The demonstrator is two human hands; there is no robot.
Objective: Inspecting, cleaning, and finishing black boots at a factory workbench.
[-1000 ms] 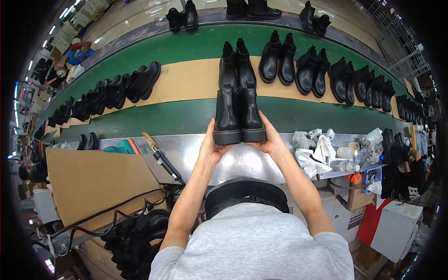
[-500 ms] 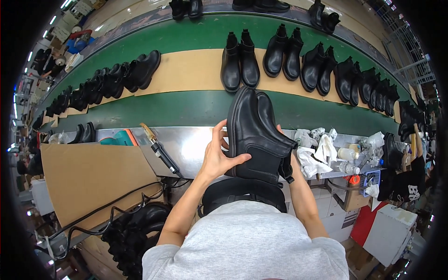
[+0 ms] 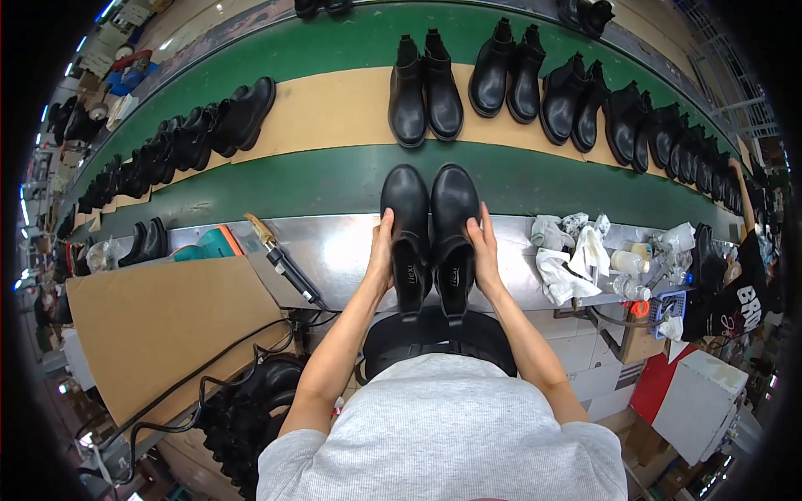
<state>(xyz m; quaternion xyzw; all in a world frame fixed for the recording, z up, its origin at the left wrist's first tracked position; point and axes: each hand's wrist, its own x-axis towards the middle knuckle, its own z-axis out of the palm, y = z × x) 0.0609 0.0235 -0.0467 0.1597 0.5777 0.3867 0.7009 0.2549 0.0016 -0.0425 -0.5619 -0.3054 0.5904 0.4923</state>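
Note:
Two black leather ankle boots are side by side in front of me, toes pointing away and openings facing up. My left hand is closed around the outer side of the left boot. Around the outer side of the right boot, my right hand is closed too, its thumb on the upper. Both boots are over the metal edge of the bench, their heel ends toward my waist. Their soles and most of my fingers are hidden.
Beyond the green belt, cardboard carries rows of black boots. On the metal ledge lie a black-handled tool at left, white cloths and bottles at right. A cardboard sheet stands near left; a co-worker's arm reaches in at right.
The pair has turned from sideways and overlapping to upright and side by side, openings now facing me. My right hand has come into view on the right boot. The view has shifted slightly.

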